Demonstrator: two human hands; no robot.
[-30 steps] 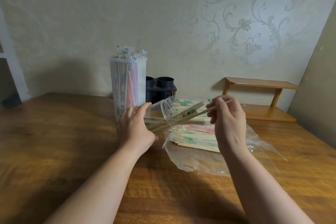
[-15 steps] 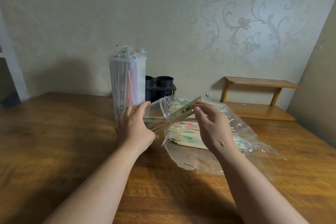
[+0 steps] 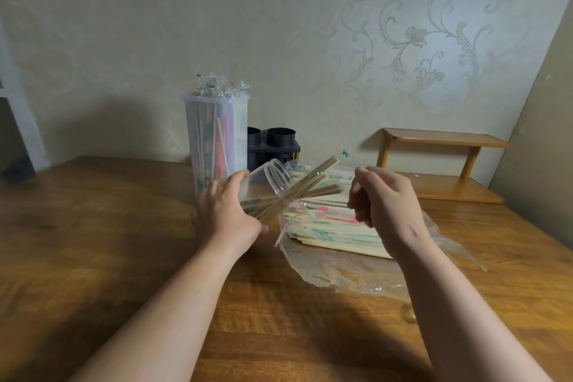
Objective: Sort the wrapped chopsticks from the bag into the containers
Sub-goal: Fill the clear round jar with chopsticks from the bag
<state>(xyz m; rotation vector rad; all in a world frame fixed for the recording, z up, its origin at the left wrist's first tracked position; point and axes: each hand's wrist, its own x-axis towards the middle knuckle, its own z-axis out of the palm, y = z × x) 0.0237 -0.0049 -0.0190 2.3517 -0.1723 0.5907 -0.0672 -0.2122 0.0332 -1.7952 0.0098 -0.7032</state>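
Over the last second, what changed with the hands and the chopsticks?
The right hand let go of the wrapped chopsticks it was feeding into the clear jar and drew back above the bag. The left hand still grips the tilted jar; the tall container is unmoved.

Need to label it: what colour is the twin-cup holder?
The holder is black; head view shows it.
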